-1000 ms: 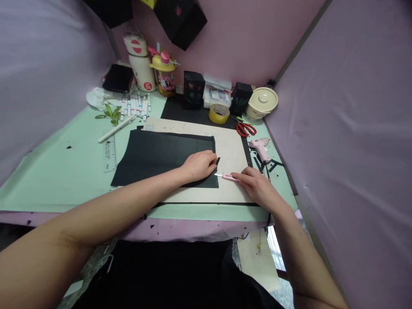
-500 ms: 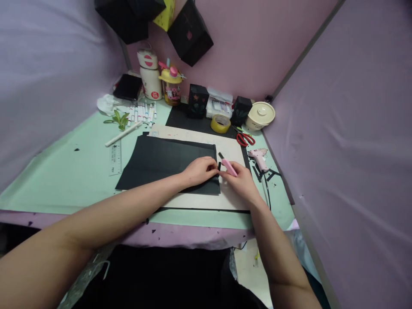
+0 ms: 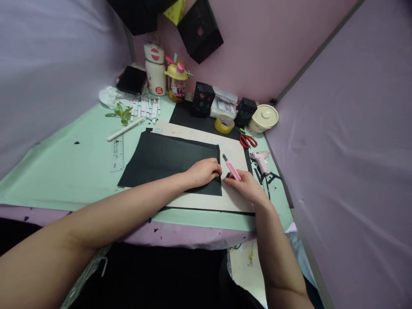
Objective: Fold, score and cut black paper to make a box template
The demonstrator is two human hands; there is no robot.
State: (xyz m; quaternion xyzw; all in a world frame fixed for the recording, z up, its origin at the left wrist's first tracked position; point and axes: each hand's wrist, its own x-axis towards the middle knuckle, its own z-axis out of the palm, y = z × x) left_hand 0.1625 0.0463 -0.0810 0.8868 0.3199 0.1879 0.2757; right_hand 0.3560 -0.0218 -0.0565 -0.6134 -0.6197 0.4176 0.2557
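A large sheet of black paper point(image 3: 167, 154) lies on a pale board point(image 3: 234, 201). My left hand point(image 3: 204, 172) rests at its right edge, fingers bent and closed on a narrow raised strip there. Just to the right, my right hand point(image 3: 246, 185) holds a pink utility knife point(image 3: 233, 170), its blade pointing up and away from me. A small black paper scrap point(image 3: 228, 175) shows by the right thumb and forefinger, which are apart from the sheet. The left fingertips partly hide the sheet's edge.
Red-handled scissors point(image 3: 247, 141), yellow tape point(image 3: 224, 123) and a pink glue gun point(image 3: 260, 162) lie to the right. A lidded bowl point(image 3: 264, 118), black boxes point(image 3: 202, 99) and bottles point(image 3: 156, 71) stand behind. Markers point(image 3: 144, 107) and a ruler point(image 3: 117, 155) lie left.
My right hand has moved right, away from the left fingers, with the knife and a black scrap. The left hand stays at the paper's edge. The view has shifted slightly.
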